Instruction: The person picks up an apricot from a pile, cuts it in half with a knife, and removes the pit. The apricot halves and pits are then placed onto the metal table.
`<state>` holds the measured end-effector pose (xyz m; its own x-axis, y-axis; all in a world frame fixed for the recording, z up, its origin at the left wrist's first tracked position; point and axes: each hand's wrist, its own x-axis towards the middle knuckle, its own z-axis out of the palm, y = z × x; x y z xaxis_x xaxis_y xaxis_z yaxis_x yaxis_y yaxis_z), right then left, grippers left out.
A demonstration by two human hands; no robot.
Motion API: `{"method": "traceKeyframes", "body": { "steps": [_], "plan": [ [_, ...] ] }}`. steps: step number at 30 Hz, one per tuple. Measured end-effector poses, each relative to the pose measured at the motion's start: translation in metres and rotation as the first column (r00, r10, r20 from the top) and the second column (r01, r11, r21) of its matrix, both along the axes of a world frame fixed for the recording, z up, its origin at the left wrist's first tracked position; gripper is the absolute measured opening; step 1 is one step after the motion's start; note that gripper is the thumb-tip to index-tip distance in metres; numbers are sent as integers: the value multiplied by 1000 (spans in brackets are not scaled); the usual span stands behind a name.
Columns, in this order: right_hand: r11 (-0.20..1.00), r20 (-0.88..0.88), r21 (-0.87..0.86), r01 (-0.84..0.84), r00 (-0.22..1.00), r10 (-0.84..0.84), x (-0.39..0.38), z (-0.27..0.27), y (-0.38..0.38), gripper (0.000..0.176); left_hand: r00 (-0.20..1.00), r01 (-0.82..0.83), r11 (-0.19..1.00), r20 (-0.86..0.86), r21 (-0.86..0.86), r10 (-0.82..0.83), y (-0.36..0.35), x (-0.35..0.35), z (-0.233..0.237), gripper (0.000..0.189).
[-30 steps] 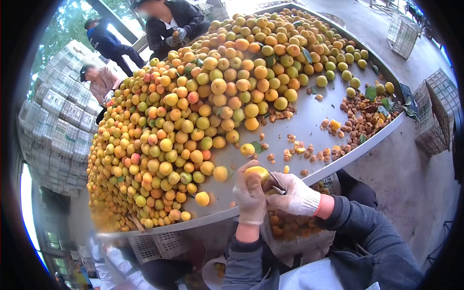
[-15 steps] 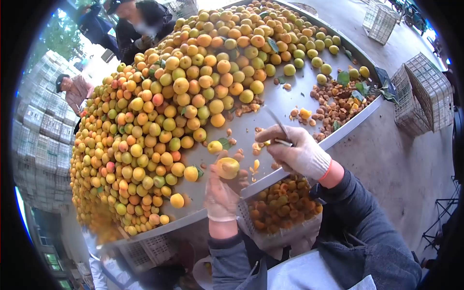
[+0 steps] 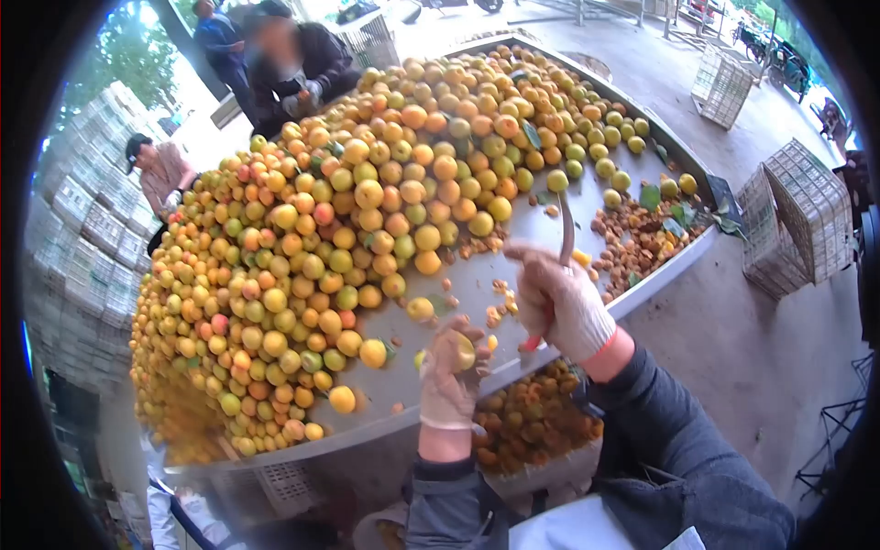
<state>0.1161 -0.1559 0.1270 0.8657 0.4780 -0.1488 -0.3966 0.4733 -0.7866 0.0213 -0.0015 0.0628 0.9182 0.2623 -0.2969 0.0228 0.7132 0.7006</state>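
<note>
My left hand (image 3: 447, 394), in a pale glove, is closed around a yellow-green apricot (image 3: 466, 352) at the near edge of the metal table (image 3: 376, 390). Its fingers hide part of the fruit. Just to the right, my gloved right hand (image 3: 570, 312) grips a knife (image 3: 567, 225). The curved blade points up and away from me, and a red end of the handle shows below the fist. Beyond both hands rises a big heap of apricots (image 3: 367, 197). A few loose apricots and orange scraps lie close to my fingers.
Brown pits (image 3: 632, 247) and leaves lie at the table's right corner. Under the near edge stands a crate of split apricots (image 3: 536, 412). Plastic crates (image 3: 793, 220) sit on the floor at right. Several people, including one in dark clothes (image 3: 316, 55), are beyond the heap.
The knife has swung from slanting left to nearly upright as my right hand turned. My left hand's fingers now cover more of the apricot. The whole view has shifted slightly.
</note>
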Motion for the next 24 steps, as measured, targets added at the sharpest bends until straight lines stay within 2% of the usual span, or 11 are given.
{"method": "traceKeyframes", "body": {
  "steps": [1,3,7,9,13,16,20,21,22,23,24],
  "plan": [
    [999,17,33,31,999,-31,2,6,4,32,1000,6,1000,-25,-21,-6,-1,-4,0,37],
    [994,62,52,97,993,-100,-4,18,10,31,993,114,965,15,-237,-114,1,-2,-1,40],
    [973,79,3,231,970,-231,-18,28,25,28,984,166,954,-29,-249,-178,-7,-5,-2,49],
    [966,192,16,258,947,-256,-21,27,30,27,976,196,939,-40,-281,-216,-7,-5,-6,50],
    [973,237,-43,226,949,-210,-24,26,33,24,959,246,914,-56,-321,-278,-9,-10,-5,53],
    [986,239,-28,162,959,-151,-23,23,29,24,960,222,904,-79,-366,-268,-9,-11,-11,55],
    [990,290,-52,127,951,-107,-24,20,30,23,960,188,917,-131,-352,-247,-12,-13,-6,54],
    [991,287,-52,126,952,-106,-24,17,31,23,962,198,948,-136,-248,-236,-14,-13,-4,52],
    [985,370,-92,144,923,-101,-24,14,32,23,964,206,968,-139,-140,-225,-16,-13,-2,51],
    [978,451,-128,166,888,-91,-23,12,32,23,964,205,969,-141,-140,-224,-16,-12,-1,51],
    [978,449,-127,164,889,-90,-24,13,32,23,968,175,964,-146,-201,-206,-17,-11,-1,49]
  ]
}}
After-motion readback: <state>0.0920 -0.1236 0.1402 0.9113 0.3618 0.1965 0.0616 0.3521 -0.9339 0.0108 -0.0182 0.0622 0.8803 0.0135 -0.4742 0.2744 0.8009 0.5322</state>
